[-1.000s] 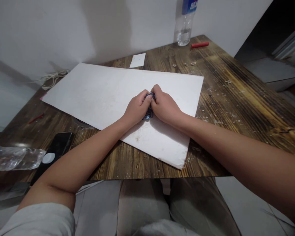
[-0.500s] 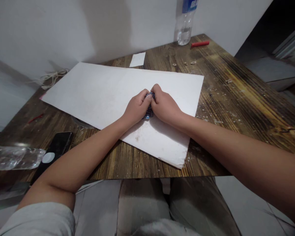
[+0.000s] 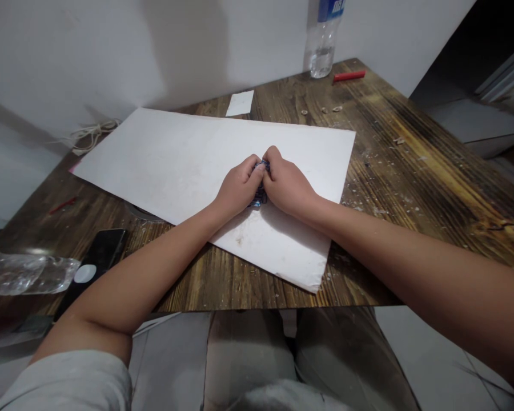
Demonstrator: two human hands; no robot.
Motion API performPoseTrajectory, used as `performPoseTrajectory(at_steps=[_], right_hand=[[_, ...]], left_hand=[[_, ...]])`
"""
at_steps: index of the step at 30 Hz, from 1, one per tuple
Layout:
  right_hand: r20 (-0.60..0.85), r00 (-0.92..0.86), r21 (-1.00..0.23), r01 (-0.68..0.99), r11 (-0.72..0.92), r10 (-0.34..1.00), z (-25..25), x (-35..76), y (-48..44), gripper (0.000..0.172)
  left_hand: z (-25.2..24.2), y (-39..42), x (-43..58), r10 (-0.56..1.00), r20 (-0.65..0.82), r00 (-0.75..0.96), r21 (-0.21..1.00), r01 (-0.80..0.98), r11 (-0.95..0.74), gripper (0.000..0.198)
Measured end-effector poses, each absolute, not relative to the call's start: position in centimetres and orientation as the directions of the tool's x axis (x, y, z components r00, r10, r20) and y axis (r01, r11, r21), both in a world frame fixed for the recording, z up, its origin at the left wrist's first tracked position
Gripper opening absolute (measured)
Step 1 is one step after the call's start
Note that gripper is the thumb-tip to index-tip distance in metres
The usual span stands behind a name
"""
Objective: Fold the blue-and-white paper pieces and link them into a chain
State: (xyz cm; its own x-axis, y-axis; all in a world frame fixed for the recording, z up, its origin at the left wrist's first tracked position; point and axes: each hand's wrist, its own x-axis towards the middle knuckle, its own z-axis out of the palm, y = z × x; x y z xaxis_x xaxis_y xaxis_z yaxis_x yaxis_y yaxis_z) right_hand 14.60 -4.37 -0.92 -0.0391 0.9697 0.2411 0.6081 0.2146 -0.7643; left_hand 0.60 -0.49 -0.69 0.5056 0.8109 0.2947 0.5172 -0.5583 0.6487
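My left hand and my right hand meet over the right part of a white board. Both are closed, thumbs close together, around a small shiny item with a dark and blue pattern. Only its lower end and a bit near the thumbs show; my fingers cover the rest, so its kind is unclear. The board lies flat at an angle on a dark wooden table.
A water bottle stands at the back by a red stick-like object. A paper piece and a white cable lie near the wall. On the left are a lying bottle, a black phone and scattered crumbs elsewhere.
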Motion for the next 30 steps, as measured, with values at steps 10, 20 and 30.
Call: performPoseTrajectory(at_steps=[10,20,30], right_hand=[[0.247,-0.036,-0.765,0.606,0.217,0.968,-1.09,14.52,-4.41,0.005],[0.247,-0.042,-0.769,0.599,0.222,0.968,-1.06,14.57,-4.4,0.008],[0.238,-0.045,-0.766,0.606,0.216,0.97,-0.9,14.56,-4.46,0.005]], left_hand=[[-0.65,-0.53,0.63,0.815,0.287,0.504,0.652,0.521,-0.551,0.029],[-0.56,-0.61,0.67,0.816,0.286,0.503,0.66,0.514,-0.548,0.027],[-0.71,-0.5,0.63,0.815,0.286,0.504,0.66,0.513,-0.549,0.027]])
